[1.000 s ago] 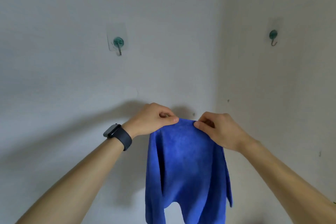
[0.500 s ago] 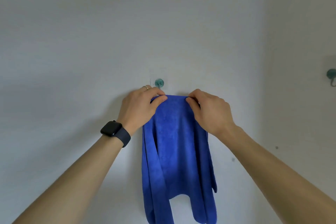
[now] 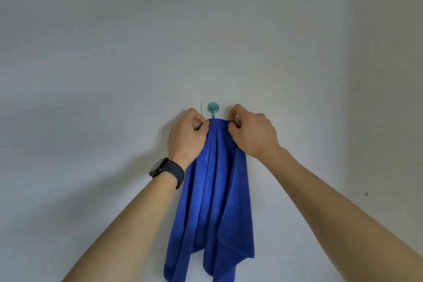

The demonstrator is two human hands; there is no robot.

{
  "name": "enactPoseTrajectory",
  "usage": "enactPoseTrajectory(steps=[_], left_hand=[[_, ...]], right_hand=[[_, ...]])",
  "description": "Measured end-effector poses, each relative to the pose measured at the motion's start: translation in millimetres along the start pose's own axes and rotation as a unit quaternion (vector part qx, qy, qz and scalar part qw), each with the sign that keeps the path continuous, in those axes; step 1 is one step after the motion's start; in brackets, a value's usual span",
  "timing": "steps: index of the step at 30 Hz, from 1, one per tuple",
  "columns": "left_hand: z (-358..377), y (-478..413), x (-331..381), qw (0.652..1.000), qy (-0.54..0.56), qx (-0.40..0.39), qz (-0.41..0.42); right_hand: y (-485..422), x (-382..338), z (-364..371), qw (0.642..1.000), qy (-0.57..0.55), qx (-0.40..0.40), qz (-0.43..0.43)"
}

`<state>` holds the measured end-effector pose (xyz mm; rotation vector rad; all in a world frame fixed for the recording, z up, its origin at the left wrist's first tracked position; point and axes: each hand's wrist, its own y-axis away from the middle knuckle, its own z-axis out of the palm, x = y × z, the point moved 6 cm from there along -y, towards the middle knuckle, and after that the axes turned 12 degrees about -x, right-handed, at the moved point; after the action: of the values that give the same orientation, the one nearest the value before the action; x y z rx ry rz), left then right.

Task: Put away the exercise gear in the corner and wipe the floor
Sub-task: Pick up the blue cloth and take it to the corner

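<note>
A plain, pale grey-white wall point(image 3: 114, 52) fills the view in soft, even light. A small round teal hook point(image 3: 213, 107) is fixed to it. Well right of the hook, a shaded corner meets an adjoining wall point(image 3: 393, 64). A small dark mark point(image 3: 366, 194) sits there, lower than the hook.

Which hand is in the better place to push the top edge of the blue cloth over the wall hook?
Probably the left hand: it pinches the blue cloth right beside the hook, while the right hand pinches it a little farther away. The difference is small.
</note>
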<state>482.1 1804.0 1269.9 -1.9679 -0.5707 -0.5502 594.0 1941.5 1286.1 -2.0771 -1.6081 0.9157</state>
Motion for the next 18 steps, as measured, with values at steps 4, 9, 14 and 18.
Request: enactPoseTrajectory(steps=[4,9,14,18], left_hand=[[12.3,27.5,-4.5,0.998,-0.03,0.042,0.021],[39.8,68.2,-28.0,0.994,-0.07,0.044,0.067],[52.8,107.2,-64.7,0.995,-0.085,0.005,0.062],[68.7,144.9,-91.1,0.985,-0.142,-0.054,0.085]], right_hand=[[17.8,-3.1,20.5,0.999,0.027,0.014,-0.026],[49.6,-12.0,48.8,0.992,0.06,0.09,-0.073],[90.7,-3.0,90.0,0.993,0.034,0.078,-0.082],[139.5,17.0,135.6,0.999,-0.017,0.01,-0.042]])
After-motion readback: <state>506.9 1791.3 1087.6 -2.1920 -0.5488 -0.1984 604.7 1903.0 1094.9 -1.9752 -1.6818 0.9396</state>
